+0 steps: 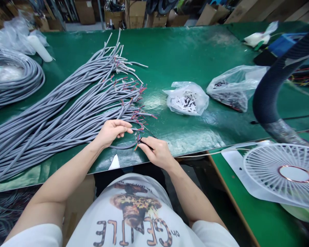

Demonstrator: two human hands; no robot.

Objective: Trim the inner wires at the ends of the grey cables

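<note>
My left hand (114, 133) is closed, thumb and fingertips pressed together over the cable ends; whatever lies in the pinch is too small to make out. Close by on the right, my right hand (156, 151) wraps round a slim black tool (145, 142), most of it hidden by the fingers. The tool's tip meets the fanned coloured wires (136, 147) at the stripped end of one grey cable (123, 148). Beyond both hands lies a large bundle of grey cables (74, 91), their ends stripped to thin red, blue and white wires.
A plastic bag of small white and black pieces (187, 101) sits right of the cables, with another bag of dark parts (230, 91) beyond. A thick black hose (270, 85) arches down near a white fan (280, 175). Coiled cable (15, 92) lies left.
</note>
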